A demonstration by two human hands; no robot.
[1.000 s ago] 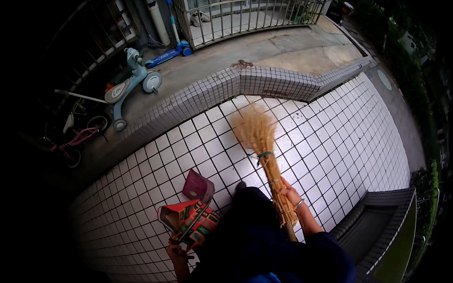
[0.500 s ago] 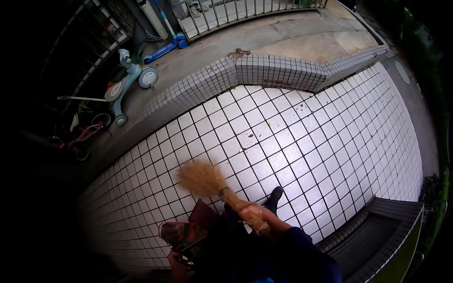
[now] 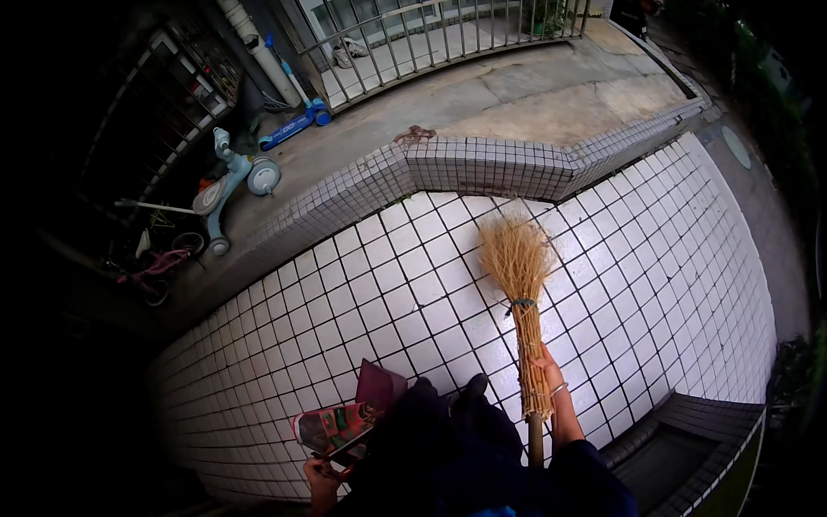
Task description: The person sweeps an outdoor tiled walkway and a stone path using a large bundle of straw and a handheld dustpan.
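Observation:
My right hand [image 3: 548,370] grips a straw broom [image 3: 533,353] by its bound body; its bristles reach forward over the white tiled floor [image 3: 362,276] toward the low wall. At lower left my left hand [image 3: 320,472] is closed around the handles of a red patterned bag [image 3: 332,429] and what looks like a thin rod of the maroon dustpan [image 3: 382,383]. The dustpan's pan is just beyond the bag, near my dark shoes [image 3: 474,388]. Small debris specks lie around the bristles.
A low tiled wall [image 3: 491,164] borders a concrete ledge with a blue scooter [image 3: 293,129], a pale blue tricycle [image 3: 224,194] and a pink bicycle [image 3: 164,263]. A metal railing [image 3: 448,47] stands behind. A dark tiled recess [image 3: 672,444] is at lower right, greenery [image 3: 758,69] far right.
The broom swung left and back toward the dustpan half a second ago, and is now out forward and to the right. My left hand stays low at the left with the bag.

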